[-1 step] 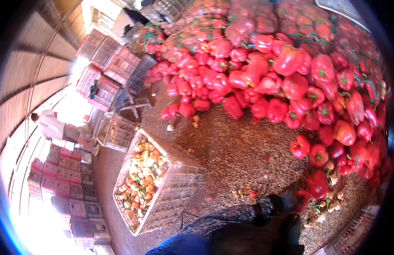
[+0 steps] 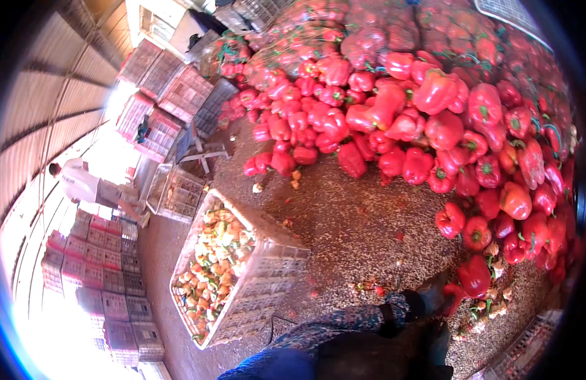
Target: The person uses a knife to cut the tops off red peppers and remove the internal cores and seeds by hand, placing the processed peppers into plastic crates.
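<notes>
A floral sleeve (image 2: 334,322) with a black band at its end reaches in from the lower edge. Past it my left hand (image 2: 427,299), dark and in shadow, is against or beside a small red pepper (image 2: 453,299); its fingers cannot be made out. Close below is a dark grey shape (image 2: 440,345) that may be my right hand; no fingers show there. A larger red bell pepper (image 2: 474,277) lies just beyond. Pale pepper cores (image 2: 481,313) are scattered on the seed-covered floor beside these.
A big heap of red bell peppers (image 2: 394,120) stretches across the far side and right, backed by full net sacks (image 2: 375,38). A tilted plastic crate (image 2: 277,266) holds pepper cores. Stacked crates (image 2: 109,285) and a person (image 2: 81,183) are at left. Another crate (image 2: 527,345) stands lower right.
The surroundings sit slightly farther right in the picture. My left arm and the small pepper beside its end keep nearly the same place.
</notes>
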Tool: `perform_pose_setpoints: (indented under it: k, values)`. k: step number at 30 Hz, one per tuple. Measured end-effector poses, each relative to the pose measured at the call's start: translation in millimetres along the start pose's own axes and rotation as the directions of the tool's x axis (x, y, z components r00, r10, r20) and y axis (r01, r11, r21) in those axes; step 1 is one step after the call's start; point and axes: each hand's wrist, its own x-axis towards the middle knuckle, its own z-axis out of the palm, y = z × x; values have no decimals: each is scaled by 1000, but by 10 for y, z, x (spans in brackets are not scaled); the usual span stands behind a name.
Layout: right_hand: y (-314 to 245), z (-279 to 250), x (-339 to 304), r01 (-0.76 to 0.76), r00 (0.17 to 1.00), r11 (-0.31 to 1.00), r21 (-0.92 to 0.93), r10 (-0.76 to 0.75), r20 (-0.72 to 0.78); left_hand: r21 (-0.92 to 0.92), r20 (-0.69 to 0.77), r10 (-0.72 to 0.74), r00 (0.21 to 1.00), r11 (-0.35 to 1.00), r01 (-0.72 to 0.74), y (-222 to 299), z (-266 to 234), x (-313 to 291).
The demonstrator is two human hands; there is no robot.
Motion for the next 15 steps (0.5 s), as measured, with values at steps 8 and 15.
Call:
perform_pose_setpoints:
  k: [8,15]
  values:
    - [69,-591,-562,134,991,979,154,-133,-19,35,59,118,991,992,-121,-21,65,-21]
    - [-302,-822,-286,408,890,875,259,-319,-325,260,-33,330,943,914,-311,116,189,88]
